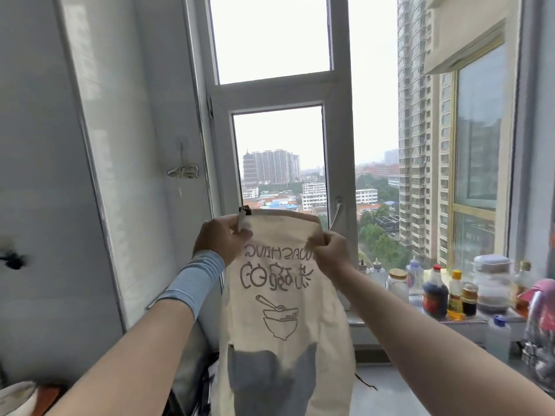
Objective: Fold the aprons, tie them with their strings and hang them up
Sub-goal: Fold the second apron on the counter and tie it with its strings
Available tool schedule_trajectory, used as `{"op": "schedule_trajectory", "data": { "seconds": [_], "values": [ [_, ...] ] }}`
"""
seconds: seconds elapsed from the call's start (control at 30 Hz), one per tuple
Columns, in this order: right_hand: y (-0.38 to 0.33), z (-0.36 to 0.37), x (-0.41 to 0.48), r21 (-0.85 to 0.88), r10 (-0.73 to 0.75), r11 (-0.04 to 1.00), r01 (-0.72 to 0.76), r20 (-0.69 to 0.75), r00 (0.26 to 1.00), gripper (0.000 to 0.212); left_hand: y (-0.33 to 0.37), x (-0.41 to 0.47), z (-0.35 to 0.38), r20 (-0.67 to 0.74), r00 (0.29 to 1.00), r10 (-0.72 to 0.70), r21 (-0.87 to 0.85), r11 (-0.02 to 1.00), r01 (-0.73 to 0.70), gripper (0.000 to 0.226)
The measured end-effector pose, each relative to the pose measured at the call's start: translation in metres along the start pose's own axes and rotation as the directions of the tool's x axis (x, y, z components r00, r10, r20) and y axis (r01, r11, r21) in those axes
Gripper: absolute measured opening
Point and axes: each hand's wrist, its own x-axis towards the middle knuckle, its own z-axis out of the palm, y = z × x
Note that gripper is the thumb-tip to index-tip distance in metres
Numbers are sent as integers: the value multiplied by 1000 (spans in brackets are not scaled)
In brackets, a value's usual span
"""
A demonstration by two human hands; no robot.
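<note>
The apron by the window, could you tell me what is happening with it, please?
A person holds the cream apron up before the window, left hand and right hand each pinching a top corner. It hangs full length, not yet folded or tied, its print showing mirrored. Bottles stand on the sill at right.

We have one view only, worn on the person's head, so we look out along both forearms from just behind them. It faces forward and close to level, straight at the window (277, 163). The fingers (240, 232) of the left hand (220, 240) and the right hand (329, 250) sit near the middle of the frame, at arm's length from us, near enough to read the mirrored print on the apron (285, 310) below them. The wide lens bows the wall (45, 145) left of the fingers. The desk (390, 394) lies low, right of the fingers
</note>
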Motion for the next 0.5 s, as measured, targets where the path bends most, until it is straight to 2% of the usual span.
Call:
{"op": "schedule_trajectory", "data": {
  "seconds": [0.07, 0.13, 0.2, 0.27, 0.33, 0.37, 0.43, 0.5],
  "values": [
    [-13, -1, 2, -25, -200, 980, 199, -136, 970, 7, 2, -1, -8, -153, 983, 103, 133, 988, -83, 42],
    [-31, -2, 2, -137, -418, 908, 395, -245, 875, 22, 1, 1, -10, -255, 928, 272, 186, 955, -229, 57],
    [-50, -4, 3, -220, -608, 794, 566, -264, 749, 30, 1, 4, -11, -248, 851, 463, 320, 868, -379, 50],
    [-61, -7, 8, -344, -774, 627, 699, -177, 608, 23, 1, 11, -13, -168, 822, 544, 431, 791, -435, 29],
    [-65, -11, 15, -446, -868, 467, 764, -67, 491, 22, 2, 18, -16, -124, 860, 494, 481, 788, -384, 11],
    [-64, -12, 19, -499, -886, 413, 762, -28, 462, 23, 4, 20, -16, -109, 895, 433, 478, 812, -335, 9],
    [-57, -14, 22, -606, -889, 331, 723, 56, 455, 23, 5, 23, -13, -73, 953, 295, 439, 867, -235, 16],
    [-49, -14, 21, -657, -856, 308, 688, 124, 502, 29, 7, 20, -8, -59, 978, 200, 414, 896, -159, 23]
  ]
}}
